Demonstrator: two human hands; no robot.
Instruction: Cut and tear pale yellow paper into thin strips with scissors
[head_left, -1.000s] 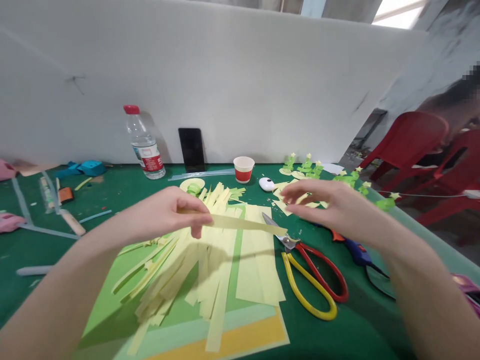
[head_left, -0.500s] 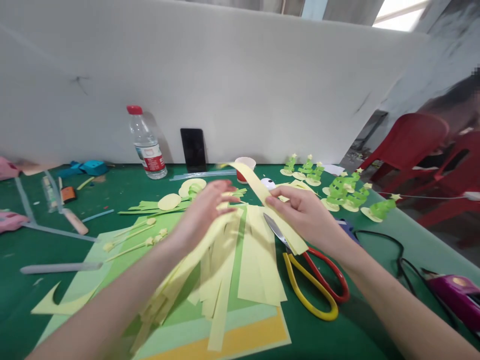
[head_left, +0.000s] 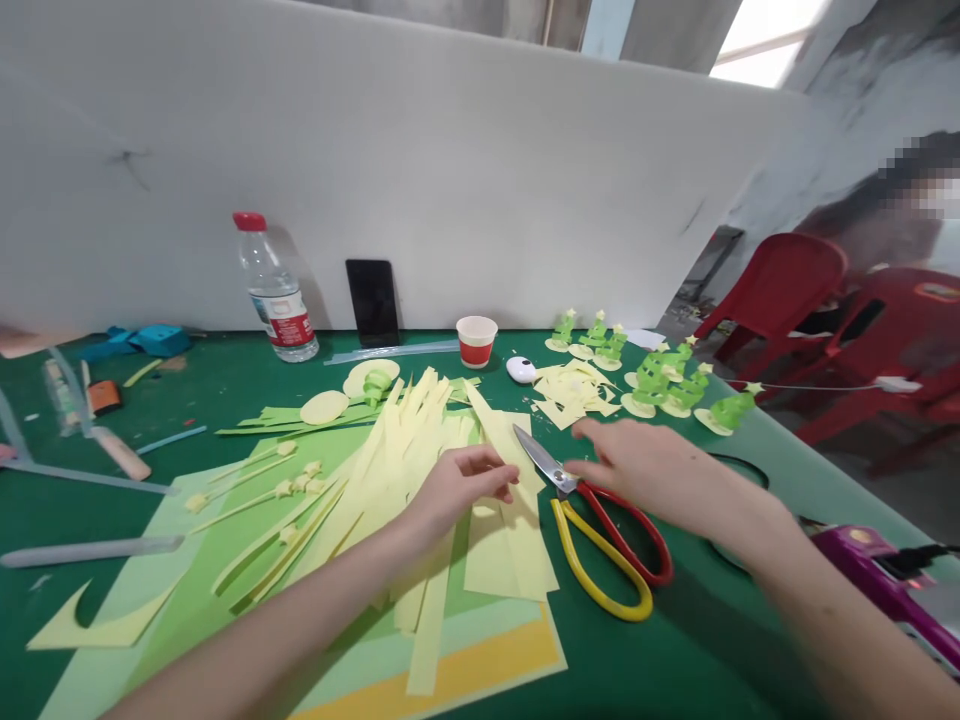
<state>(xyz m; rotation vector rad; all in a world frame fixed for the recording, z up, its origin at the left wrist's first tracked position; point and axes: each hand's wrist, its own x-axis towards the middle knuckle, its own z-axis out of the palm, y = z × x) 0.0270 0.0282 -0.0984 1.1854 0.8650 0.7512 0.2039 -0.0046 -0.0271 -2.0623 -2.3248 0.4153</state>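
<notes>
A pile of pale yellow paper strips (head_left: 405, 470) lies fanned over green and yellow sheets (head_left: 480, 660) on the green table. My left hand (head_left: 457, 487) rests on the pile. Its fingers are curled, and thumb and fingertips pinch one yellow strip (head_left: 487, 420) that runs up and away from them. My right hand (head_left: 637, 462) hovers flat just right of the pile, fingers stretched out, its fingertips touching or just over the pivot of the scissors (head_left: 600, 540). The scissors, with one red and one yellow handle, lie on the table with blades pointing up-left.
A water bottle (head_left: 274, 290), a black phone (head_left: 373, 300), a red paper cup (head_left: 476, 340) and a small white object (head_left: 521, 370) stand along the white board. Green paper trees (head_left: 660, 375) sit at back right. A purple glue gun (head_left: 877, 580) lies near right. Red chairs (head_left: 780, 280) and another person are beyond the table.
The raised yellow strip has come down onto the pile with my left hand. My right hand let go of it and moved right, to the scissors. The view shifted slightly.
</notes>
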